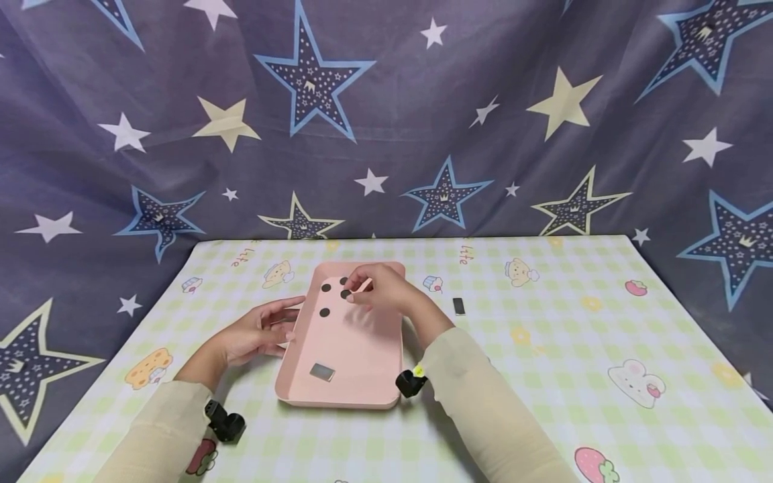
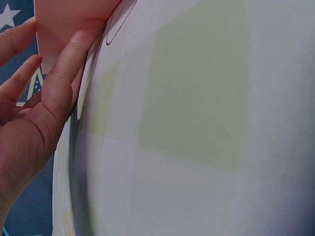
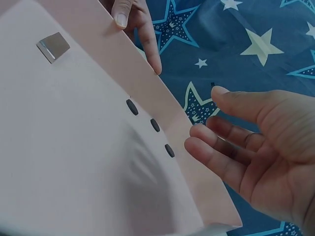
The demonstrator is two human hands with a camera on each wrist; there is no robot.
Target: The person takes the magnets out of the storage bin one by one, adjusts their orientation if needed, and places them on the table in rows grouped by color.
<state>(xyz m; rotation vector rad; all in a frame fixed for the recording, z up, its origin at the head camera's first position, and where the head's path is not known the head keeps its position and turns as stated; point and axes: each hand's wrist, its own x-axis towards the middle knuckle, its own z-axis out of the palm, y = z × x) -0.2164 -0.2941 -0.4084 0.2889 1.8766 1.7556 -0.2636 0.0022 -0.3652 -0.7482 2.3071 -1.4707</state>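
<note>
A pink rectangular tray (image 1: 347, 349) lies on the table. My right hand (image 1: 380, 288) is over its far end and pinches a small black disc (image 1: 345, 294) between thumb and fingertip. Three more black discs lie on the tray's floor, among them a left disc (image 1: 326, 288), a far disc (image 1: 343, 281) and a nearer disc (image 1: 325, 312). With fairly straight fingers, my left hand (image 1: 260, 329) touches the tray's left side; its thumb (image 2: 74, 54) rests against the wall. Toward the tray's near end lies a small silvery rectangular block (image 3: 53, 47).
Right of the tray, a small dark rectangular piece (image 1: 459, 306) lies on the checked tablecloth (image 1: 543, 349). Behind the table hangs a dark blue curtain (image 1: 386, 134) printed with stars. A small black camera sits on each wrist.
</note>
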